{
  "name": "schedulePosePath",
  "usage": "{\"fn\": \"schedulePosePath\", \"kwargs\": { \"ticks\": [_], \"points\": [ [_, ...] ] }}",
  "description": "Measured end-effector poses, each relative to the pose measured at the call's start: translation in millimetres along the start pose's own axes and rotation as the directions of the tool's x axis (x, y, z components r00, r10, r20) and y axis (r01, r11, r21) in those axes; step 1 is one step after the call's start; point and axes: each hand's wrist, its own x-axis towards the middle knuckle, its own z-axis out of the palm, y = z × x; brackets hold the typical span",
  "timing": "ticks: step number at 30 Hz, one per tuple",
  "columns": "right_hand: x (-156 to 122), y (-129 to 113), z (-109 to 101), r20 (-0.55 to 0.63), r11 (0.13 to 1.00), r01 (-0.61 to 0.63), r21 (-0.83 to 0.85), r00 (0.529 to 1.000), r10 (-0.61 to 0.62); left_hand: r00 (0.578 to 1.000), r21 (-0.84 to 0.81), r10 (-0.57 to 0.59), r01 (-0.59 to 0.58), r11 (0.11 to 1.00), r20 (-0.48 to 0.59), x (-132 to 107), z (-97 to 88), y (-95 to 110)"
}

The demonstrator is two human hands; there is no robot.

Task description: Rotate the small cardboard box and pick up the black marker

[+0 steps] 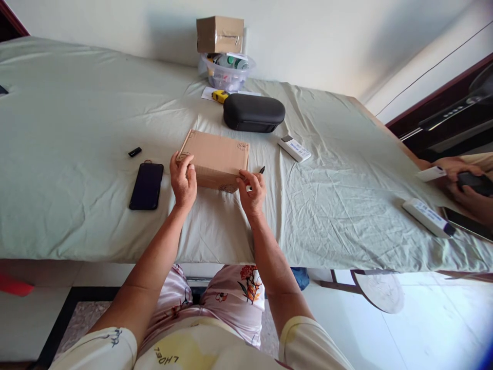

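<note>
A flat brown cardboard box (217, 156) lies on the table's pale green cloth in front of me. My left hand (184, 180) grips its near left corner, fingers curled against the side. On the box's near right corner rests my right hand (252, 191), which also pinches a black pen (261, 170) whose tip sticks out beside the box.
A black phone (147, 185) and a small black cap (134, 151) lie left of the box. Behind it are a black case (253, 112), a white remote (294, 148), a plastic tub (227, 74) and another carton (220, 34). Another person's hands (460, 177) work at the right edge.
</note>
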Motion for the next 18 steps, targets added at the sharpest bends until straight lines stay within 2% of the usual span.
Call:
{"fn": "schedulePosePath", "kwargs": {
  "ticks": [5,9,12,14,16,18],
  "points": [
    [1,8,2,-0.032,0.988,-0.149,0.046,0.988,0.150,0.999,-0.027,-0.012,0.013,1.000,0.051,-3,3.9,-1],
    [0,18,7,0.027,0.962,-0.273,0.022,0.962,0.273,0.987,-0.011,-0.149,0.150,0.989,0.064,-5,10.2,-11],
    [-2,24,9,0.122,0.956,-0.287,-0.054,0.949,0.292,0.942,0.053,-0.305,0.301,0.952,0.136,-5,13.4,-22],
    [-3,26,10,0.172,0.958,-0.274,-0.085,0.943,0.285,0.912,0.094,-0.372,0.361,0.928,0.171,-5,14.2,-27],
    [-4,24,11,0.169,0.958,-0.273,-0.091,0.943,0.285,0.904,0.103,-0.391,0.378,0.920,0.174,-5,14.3,-30],
    [-4,20,11,0.102,0.960,-0.271,-0.072,0.955,0.278,0.913,0.091,-0.377,0.367,0.926,0.154,-6,14.2,-31]
  ]
}}
